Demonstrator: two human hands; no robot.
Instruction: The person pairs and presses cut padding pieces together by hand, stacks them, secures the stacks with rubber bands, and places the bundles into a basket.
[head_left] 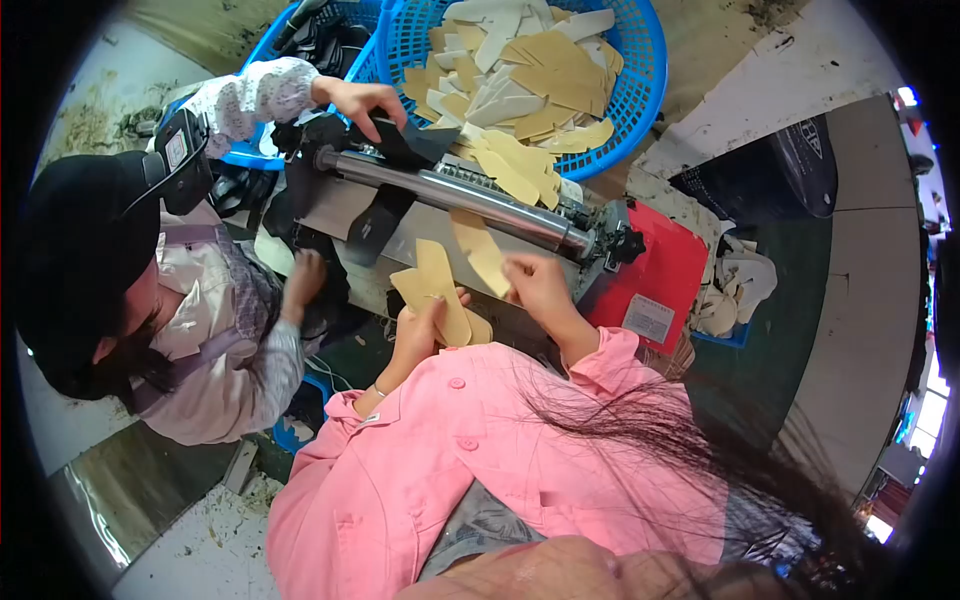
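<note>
My left hand (pixel 420 332) is closed on several tan shoe-insole-shaped pieces (pixel 436 280), fanned out in front of my chest. With its fingers pinched, my right hand (pixel 538 288) grips the near end of one tan insole piece (pixel 478 250). The far end of that piece lies at the steel roller (pixel 450 200) of a red-ended machine; whether the roller grips it I cannot tell. More tan pieces (pixel 515 165) rest on the far side of the roller. A black piece (pixel 380 222) lies under the roller to the left.
A co-worker's hand (pixel 365 103) holds a black sheet (pixel 415 143) over the machine's left end. Behind stands a blue basket (pixel 655 75) heaped with tan and white pieces. The machine's red housing (pixel 650 265) is at my right, near a pile of white pieces (pixel 740 280).
</note>
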